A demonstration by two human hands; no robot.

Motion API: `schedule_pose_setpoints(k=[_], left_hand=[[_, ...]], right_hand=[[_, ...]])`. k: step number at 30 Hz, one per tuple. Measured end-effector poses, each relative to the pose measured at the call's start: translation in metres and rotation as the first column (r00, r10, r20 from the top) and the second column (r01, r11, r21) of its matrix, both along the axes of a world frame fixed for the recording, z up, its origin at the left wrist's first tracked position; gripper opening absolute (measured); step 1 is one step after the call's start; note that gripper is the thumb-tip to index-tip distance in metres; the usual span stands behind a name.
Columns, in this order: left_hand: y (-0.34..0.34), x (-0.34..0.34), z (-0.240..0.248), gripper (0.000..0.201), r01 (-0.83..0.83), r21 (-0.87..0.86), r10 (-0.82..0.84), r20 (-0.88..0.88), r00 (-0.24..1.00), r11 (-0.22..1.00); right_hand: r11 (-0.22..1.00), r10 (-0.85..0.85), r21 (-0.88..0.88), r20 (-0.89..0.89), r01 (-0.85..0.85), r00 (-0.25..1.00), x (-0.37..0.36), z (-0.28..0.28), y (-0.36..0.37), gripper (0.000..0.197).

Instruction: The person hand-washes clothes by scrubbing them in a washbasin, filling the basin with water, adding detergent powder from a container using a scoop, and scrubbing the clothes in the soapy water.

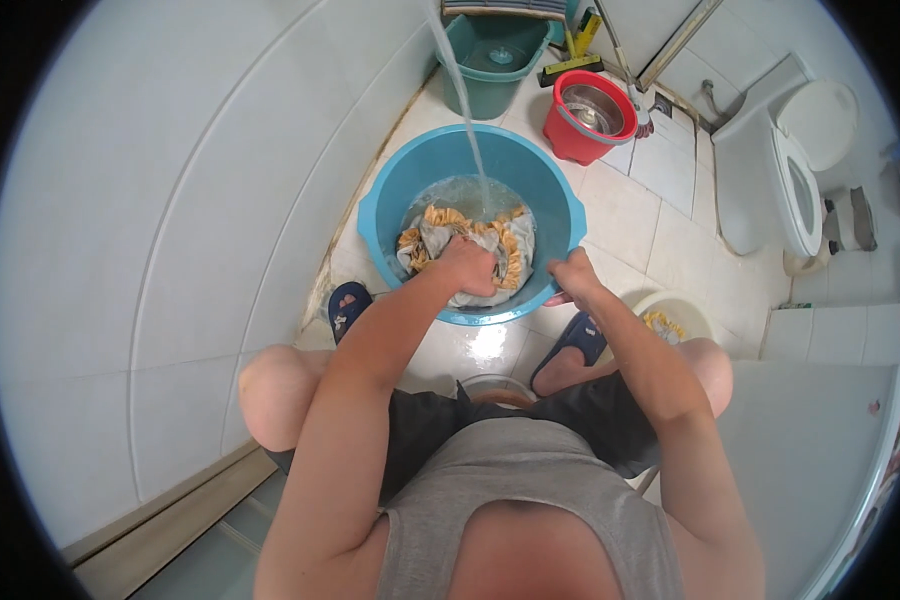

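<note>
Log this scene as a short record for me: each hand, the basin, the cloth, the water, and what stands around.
Left hand: in the blue basin, on the cloth
Right hand: gripping the basin's right rim
Basin: on pale floor tiles, holding water and cloth
Cloth: greyish with ruffled orange trim, bunched up
Water stream: falling into the basin, source out of view
Beyond the basin: green bucket, red bucket
Far right: white toilet

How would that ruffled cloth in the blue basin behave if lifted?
The cloth would probably sag limply: it lies in loose folds under the left hand. It may feel heavy for its size, sitting in water inside the basin.
</note>
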State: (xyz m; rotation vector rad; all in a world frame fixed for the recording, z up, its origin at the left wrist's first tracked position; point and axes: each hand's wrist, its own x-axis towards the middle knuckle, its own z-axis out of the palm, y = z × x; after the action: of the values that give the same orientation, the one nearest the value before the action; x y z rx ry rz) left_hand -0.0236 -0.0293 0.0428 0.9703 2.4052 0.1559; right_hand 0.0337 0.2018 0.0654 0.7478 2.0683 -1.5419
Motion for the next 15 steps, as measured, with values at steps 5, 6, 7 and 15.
schedule_pose_setpoints(k=[5,6,7,15], left_hand=[[-0.005,-0.005,-0.009,0.041,-0.388,0.208,0.364,0.145,0.920,0.898],[-0.003,-0.004,-0.013,0.040,-0.453,0.234,0.422,0.172,0.890,0.861],[-0.002,-0.004,-0.020,0.038,-0.514,0.258,0.477,0.195,0.857,0.818],[0.023,-0.009,-0.048,0.030,-0.917,0.047,0.221,0.974,-0.045,-0.395]], right_hand=[[0.964,0.148,0.198,0.165,-0.180,0.975,-0.003,0.033,-0.003,0.065],[0.908,0.135,0.393,0.053,-0.145,0.989,-0.004,0.028,0.001,0.065],[0.820,0.144,0.566,-0.067,-0.082,0.987,-0.005,0.023,0.005,0.066],[0.984,-0.175,-0.059,-0.529,0.169,0.831,-0.060,0.021,-0.020,0.028]])
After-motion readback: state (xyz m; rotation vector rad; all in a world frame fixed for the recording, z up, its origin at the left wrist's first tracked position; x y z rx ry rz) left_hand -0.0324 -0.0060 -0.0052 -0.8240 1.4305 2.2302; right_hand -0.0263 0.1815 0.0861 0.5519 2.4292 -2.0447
